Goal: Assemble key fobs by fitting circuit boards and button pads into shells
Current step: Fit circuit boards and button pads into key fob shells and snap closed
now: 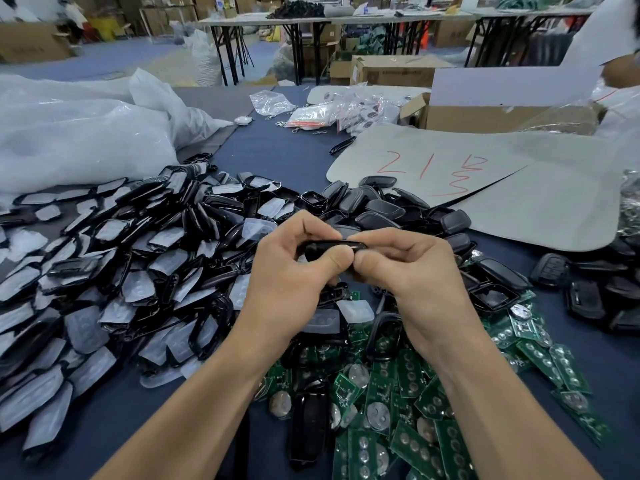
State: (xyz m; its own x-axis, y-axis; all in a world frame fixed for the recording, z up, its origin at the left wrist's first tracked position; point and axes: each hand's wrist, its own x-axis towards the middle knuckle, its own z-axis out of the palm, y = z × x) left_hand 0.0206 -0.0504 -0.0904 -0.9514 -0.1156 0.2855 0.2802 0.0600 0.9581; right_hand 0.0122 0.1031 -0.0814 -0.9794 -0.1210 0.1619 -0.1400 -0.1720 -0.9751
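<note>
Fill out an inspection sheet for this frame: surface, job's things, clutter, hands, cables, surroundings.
Surface: dark blue table, crowded.
Job's things: black fob shell held between both hands; heap of shells with clear button pads at left; green circuit boards near front; dark shell halves behind the hands.
Clutter: grey sheet with red writing, plastic bags, bagged fobs, cardboard box.
Hands: left hand and right hand pinch the shell.
Cables: nothing seen.
Surroundings: folding tables, cartons.

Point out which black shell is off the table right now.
The black shell pinched edge-on between the left hand and right hand; every other shell lies in the piles.
</note>
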